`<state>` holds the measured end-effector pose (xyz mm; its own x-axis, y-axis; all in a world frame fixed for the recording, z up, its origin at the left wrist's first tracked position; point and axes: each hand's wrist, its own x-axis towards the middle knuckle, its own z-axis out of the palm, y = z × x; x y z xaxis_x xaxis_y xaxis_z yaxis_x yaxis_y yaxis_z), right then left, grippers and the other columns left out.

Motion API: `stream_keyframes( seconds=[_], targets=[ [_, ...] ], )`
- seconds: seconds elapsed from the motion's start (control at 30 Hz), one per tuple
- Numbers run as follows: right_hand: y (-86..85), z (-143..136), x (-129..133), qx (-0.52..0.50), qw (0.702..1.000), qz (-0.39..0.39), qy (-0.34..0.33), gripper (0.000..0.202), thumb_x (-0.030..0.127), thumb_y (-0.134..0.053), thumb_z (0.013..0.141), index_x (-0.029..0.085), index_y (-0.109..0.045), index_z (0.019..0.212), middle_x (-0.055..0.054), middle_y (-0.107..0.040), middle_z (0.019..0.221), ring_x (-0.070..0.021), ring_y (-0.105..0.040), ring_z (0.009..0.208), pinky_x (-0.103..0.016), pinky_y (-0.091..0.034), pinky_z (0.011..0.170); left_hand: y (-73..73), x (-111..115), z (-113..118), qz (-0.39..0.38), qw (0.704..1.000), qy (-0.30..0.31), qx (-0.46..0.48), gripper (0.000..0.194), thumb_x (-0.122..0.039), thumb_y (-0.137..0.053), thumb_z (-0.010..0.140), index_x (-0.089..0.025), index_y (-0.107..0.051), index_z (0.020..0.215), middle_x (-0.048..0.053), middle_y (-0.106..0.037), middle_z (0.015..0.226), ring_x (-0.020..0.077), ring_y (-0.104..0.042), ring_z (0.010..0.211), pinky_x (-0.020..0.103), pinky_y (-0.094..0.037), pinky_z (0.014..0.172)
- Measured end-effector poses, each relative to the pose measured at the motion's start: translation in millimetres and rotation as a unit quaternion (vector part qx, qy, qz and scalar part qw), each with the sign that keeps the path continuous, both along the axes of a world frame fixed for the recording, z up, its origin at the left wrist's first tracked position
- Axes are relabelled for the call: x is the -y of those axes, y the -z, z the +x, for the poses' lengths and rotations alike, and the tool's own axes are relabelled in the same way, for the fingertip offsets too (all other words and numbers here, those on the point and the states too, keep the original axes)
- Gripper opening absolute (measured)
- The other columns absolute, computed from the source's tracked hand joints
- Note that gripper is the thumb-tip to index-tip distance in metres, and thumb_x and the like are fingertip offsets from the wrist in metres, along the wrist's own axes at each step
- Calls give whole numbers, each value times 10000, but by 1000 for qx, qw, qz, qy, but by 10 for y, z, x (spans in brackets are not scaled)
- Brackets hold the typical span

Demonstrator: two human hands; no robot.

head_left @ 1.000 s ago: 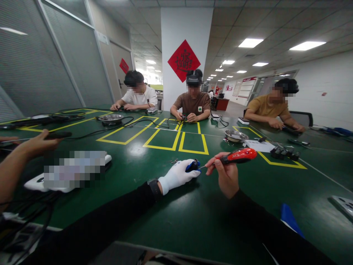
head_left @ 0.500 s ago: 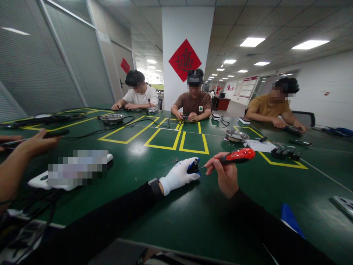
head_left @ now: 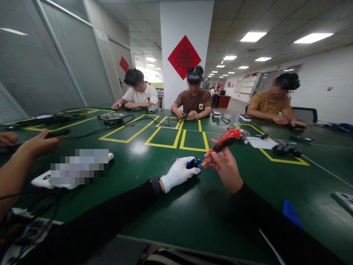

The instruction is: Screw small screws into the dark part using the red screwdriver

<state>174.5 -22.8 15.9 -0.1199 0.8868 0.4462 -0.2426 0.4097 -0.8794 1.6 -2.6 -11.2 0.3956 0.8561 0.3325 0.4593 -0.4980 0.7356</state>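
Observation:
My left hand (head_left: 179,172), in a white glove with blue fingertips, grips a small black part (head_left: 194,162) above the green table (head_left: 154,221). In my bare right hand (head_left: 224,167) is a red and black screwdriver (head_left: 226,140), held by the fingers low on its handle. Its handle tilts up to the right, and the thin shaft points down at the black part. Whether the tip touches the part is too small to tell. A few tiny metal pieces (head_left: 175,159) lie just beyond my left hand.
A white device (head_left: 110,162) lies at left, near another person's hands (head_left: 41,143). Three people sit across the table. Metal bowls (head_left: 111,117), a paper sheet (head_left: 260,143), several black blocks (head_left: 286,150) and a blue item (head_left: 291,213) also lie on it.
The screwdriver has tilted more upright, its handle moving left and up. My right hand has turned and its fingers have shifted on the handle. My left hand has hardly moved.

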Motion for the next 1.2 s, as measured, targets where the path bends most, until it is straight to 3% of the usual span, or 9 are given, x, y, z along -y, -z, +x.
stream_keyframes(
  seconds=[0.17, 0.23, 0.37, 0.57, 0.67, 0.87, 1.03, 1.13, 1.2],
  targets=[
    [-38, -11, -3, 42, 988, 91, 115, 189, 268, -711, 714, 199, -546, 775, -24, -600, 888, -177, -617, 849, -366, -520, 796, -21, 7, 6, -15, 1000, -1, 5, 212, -368, -586, 742, -160, -595, 784, -25, -580, 665, 128, -521, 611, 221, -389, 559],
    [-51, -38, 12, 14, 991, 93, 94, 197, 272, -671, 758, 211, -489, 718, -14, -598, 866, -177, -599, 892, -396, -492, 860, -21, 3, 9, -29, 1000, 3, 11, 212, -369, -586, 740, -160, -588, 771, -30, -567, 640, 121, -512, 582, 219, -385, 541],
    [-46, -89, 24, -72, 997, 29, 18, 139, 278, -595, 822, 253, -462, 852, 77, -473, 622, -101, -517, 558, -370, -520, 768, -2, -11, 15, -61, 998, 16, 26, 238, -396, -589, 737, -161, -578, 776, -41, -537, 599, 106, -488, 515, 215, -376, 503],
    [-13, -67, 23, -58, 997, 35, 36, 247, 297, -516, 854, 255, -513, 1097, -28, -549, 999, -157, -593, 851, -380, -512, 817, 4, -12, 35, -66, 997, 25, 37, 255, -404, -587, 740, -157, -578, 803, -35, -546, 623, 104, -497, 513, 213, -384, 501],
    [-24, -37, 23, 1, 995, 69, 71, 228, 285, -588, 818, 229, -537, 1034, -62, -547, 1126, -180, -593, 935, -384, -503, 838, 4, -12, 38, -72, 996, 26, 35, 245, -394, -586, 743, -158, -577, 808, -34, -553, 631, 102, -496, 513, 214, -389, 510],
    [2, -21, -9, -17, 996, 83, -1, 96, 257, -549, 855, 254, -462, 896, 70, -508, 705, -93, -535, 541, -362, -514, 746, 14, -16, 26, -70, 997, 26, 25, 271, -403, -577, 751, -152, -599, 849, -26, -560, 636, 109, -503, 513, 214, -378, 490],
    [17, -43, 32, 6, 996, 85, 18, 268, 295, -507, 868, 254, -456, 1128, -4, -565, 944, -135, -602, 723, -380, -491, 819, -2, -4, 23, -49, 998, 25, 21, 264, -404, -577, 754, -150, -592, 827, -30, -562, 620, 110, -505, 520, 213, -376, 506],
    [-22, -52, 71, 34, 993, 101, 50, 167, 257, -565, 840, 230, -507, 994, -50, -562, 1138, -161, -624, 874, -382, -467, 872, -3, -5, 31, -49, 998, 21, 17, 266, -402, -578, 751, -144, -594, 816, -26, -568, 619, 112, -503, 520, 215, -376, 510],
    [-45, -61, 82, 32, 992, 114, 38, 123, 231, -586, 828, 230, -474, 879, -34, -604, 1068, -158, -635, 832, -381, -480, 840, 4, -11, 36, -50, 998, 18, 21, 259, -392, -579, 749, -146, -598, 828, -23, -577, 636, 111, -507, 522, 215, -379, 512]
  ],
)
